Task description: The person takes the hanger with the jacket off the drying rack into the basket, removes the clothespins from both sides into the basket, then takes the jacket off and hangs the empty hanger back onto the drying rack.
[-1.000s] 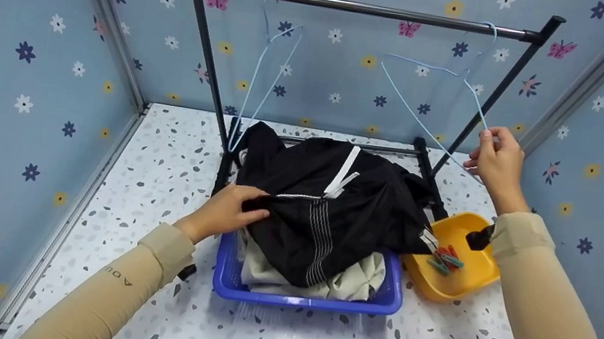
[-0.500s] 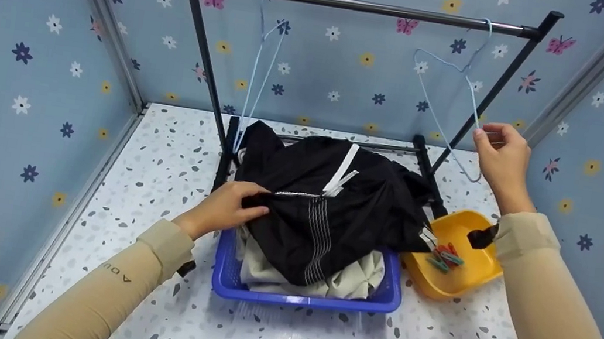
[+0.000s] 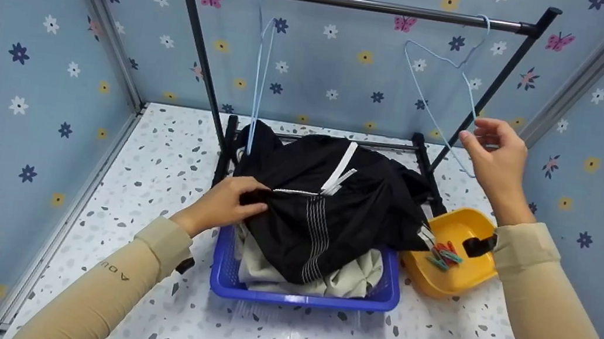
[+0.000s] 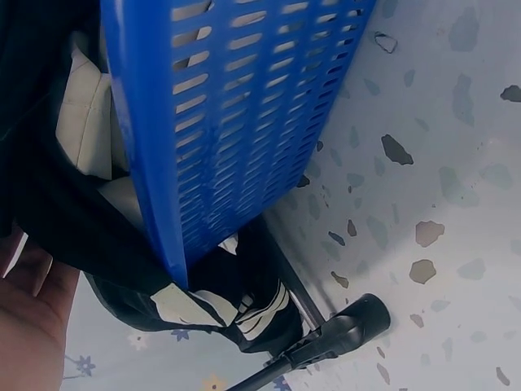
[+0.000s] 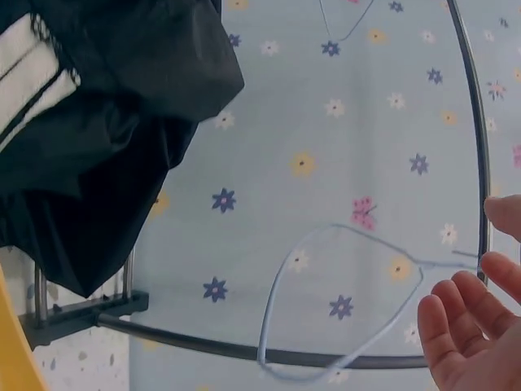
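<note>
A black garment [image 3: 366,220] with white stripes and white strips lies heaped over the blue basket [image 3: 301,300]. At its left side my left hand [image 3: 221,204] pinches the garment's edge between thumb and fingers. My right hand [image 3: 497,161] is raised beside the light blue wire hanger [image 3: 460,67] on the right of the rack, thumb and fingers apart. In the right wrist view the fingers [image 5: 476,305] of that hand are loosely bent, with the hanger running behind them. A second wire hanger [image 3: 259,69] hangs at the left, seen nearly edge-on.
The black rack's bar [image 3: 331,0] spans the back. Pale cloth [image 3: 265,265] lies under the black garment in the basket. A yellow basin [image 3: 454,282] holding red and green clothespins [image 3: 445,256] stands to the right on the speckled surface. Patterned walls enclose three sides.
My right hand's fingers have parted from the right hanger's wire, and the hand has shifted slightly left and up. Both hangers have swung round. The left hand keeps its grip on the garment.
</note>
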{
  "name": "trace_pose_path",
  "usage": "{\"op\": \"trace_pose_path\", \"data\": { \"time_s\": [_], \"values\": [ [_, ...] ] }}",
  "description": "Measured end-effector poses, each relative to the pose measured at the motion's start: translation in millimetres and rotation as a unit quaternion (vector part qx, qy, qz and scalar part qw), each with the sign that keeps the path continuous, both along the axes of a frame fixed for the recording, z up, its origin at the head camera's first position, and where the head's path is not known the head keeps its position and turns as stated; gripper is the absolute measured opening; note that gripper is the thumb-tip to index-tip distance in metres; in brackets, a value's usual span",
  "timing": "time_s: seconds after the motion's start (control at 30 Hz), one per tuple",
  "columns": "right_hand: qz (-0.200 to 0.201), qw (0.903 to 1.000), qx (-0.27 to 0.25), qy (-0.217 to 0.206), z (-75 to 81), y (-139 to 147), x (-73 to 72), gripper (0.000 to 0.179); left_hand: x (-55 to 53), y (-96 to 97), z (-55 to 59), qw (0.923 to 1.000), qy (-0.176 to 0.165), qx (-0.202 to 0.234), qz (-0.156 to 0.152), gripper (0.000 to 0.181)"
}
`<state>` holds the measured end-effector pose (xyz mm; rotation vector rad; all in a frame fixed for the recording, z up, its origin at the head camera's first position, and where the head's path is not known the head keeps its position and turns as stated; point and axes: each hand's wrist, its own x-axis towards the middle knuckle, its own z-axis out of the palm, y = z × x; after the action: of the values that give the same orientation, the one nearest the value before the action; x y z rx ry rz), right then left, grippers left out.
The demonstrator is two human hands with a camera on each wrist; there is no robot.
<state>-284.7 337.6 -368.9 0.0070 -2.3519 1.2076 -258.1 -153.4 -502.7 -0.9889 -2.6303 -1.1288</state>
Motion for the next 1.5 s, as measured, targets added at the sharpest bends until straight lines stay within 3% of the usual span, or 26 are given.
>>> {"op": "trace_pose_path", "data": {
  "time_s": [0.2,0.37,0.5,0.6,0.77,0.9,1.07,1.27,1.4,1.5],
  "values": [
    [0.068,0.9977,0.005,0.005,-2.3,-17.8,10.3,0.042,1.8,-3.6,3.4,0.9998,-0.017,-0.004,0.006,0.038],
    [0.151,0.988,0.026,-0.016,-10.9,-26.8,14.3,0.045,2.8,-8.4,6.1,0.9994,-0.035,0.006,-0.007,0.043],
    [0.215,0.9738,0.045,-0.059,-20.0,-31.0,16.9,0.05,3.5,-12.3,8.7,0.9983,-0.053,-0.004,-0.021,0.06],
    [0.257,0.958,0.08,-0.099,-27.6,-32.3,18.7,0.054,3.9,-14.5,9.4,0.9973,-0.066,-0.019,-0.028,0.07],
    [0.312,0.9341,0.102,-0.14,-39.5,-40.4,19.9,0.058,3.9,-14.3,8.9,0.9957,-0.076,-0.049,-0.021,0.069],
    [0.33,0.9255,0.101,-0.157,-50.3,-50.3,16.9,0.059,5.0,-10.4,9.7,0.9943,-0.08,-0.07,-0.006,0.063],
    [0.322,0.9218,0.135,-0.169,-59.3,-61.7,13.5,0.06,6.5,-4.6,9.3,0.9947,-0.07,-0.074,0.01,0.052],
    [0.316,0.9157,0.169,-0.182,-62.4,-75.1,12.0,0.06,6.9,0.9,7.8,0.9975,-0.048,-0.053,0.001,0.039],
    [0.312,0.9159,0.183,-0.174,-60.2,-83.3,12.9,0.045,7.2,0.8,9.2,0.9983,-0.034,-0.044,-0.013,0.034],
    [0.307,0.9218,0.183,-0.15,-57.2,-89.2,16.5,0.025,7.5,-2.5,13.9,0.9989,-0.022,-0.037,-0.021,0.028]
  ]
}}
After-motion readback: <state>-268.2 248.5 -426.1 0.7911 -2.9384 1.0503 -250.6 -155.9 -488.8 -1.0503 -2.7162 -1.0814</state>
